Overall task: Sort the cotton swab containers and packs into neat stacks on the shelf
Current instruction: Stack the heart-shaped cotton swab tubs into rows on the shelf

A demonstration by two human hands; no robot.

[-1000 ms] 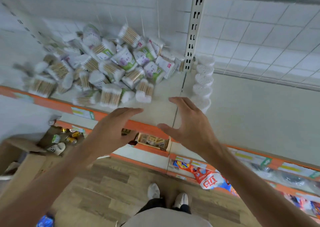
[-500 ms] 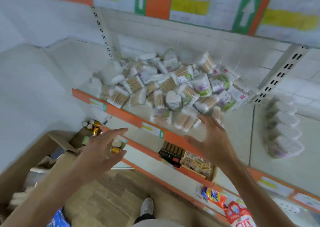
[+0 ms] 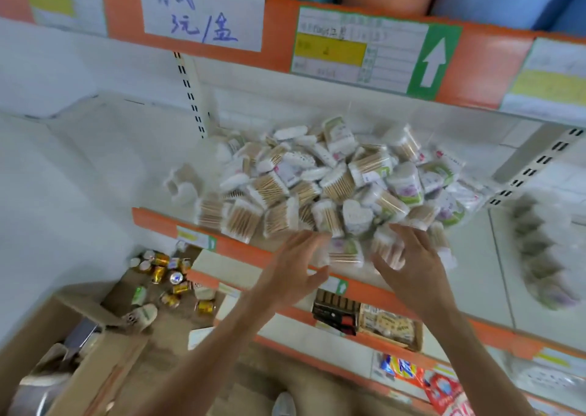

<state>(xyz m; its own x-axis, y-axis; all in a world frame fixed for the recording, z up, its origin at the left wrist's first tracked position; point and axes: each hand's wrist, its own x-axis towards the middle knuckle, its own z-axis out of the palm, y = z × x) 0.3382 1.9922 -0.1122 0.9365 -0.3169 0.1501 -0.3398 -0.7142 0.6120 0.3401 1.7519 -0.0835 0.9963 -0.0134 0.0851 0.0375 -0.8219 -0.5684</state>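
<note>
Both hands were out over the shelf front in our single head view. Our left hand (image 3: pixel 293 268) had fingers spread and loosely bent, tips at a clear swab pack (image 3: pixel 344 253) on the front edge; motion blur, so we could not tell if it actually gripped. Our right hand (image 3: pixel 409 260) was spread too, fingers over another swab pack (image 3: pixel 388 250), thumb low; grip unclear as well. Behind them the loose heap of cotton swab containers and packs (image 3: pixel 333 180) lay jumbled on the white shelf (image 3: pixel 469 276), with a heart-shaped container (image 3: pixel 356 217) near the front. Off to the right we saw a blurred stacked row of containers (image 3: pixel 542 250). Above hung a handwritten price sign (image 3: pixel 203 12). Cans (image 3: pixel 168 276) lay on the floor below left, beside a cardboard box (image 3: pixel 95 368).
</note>
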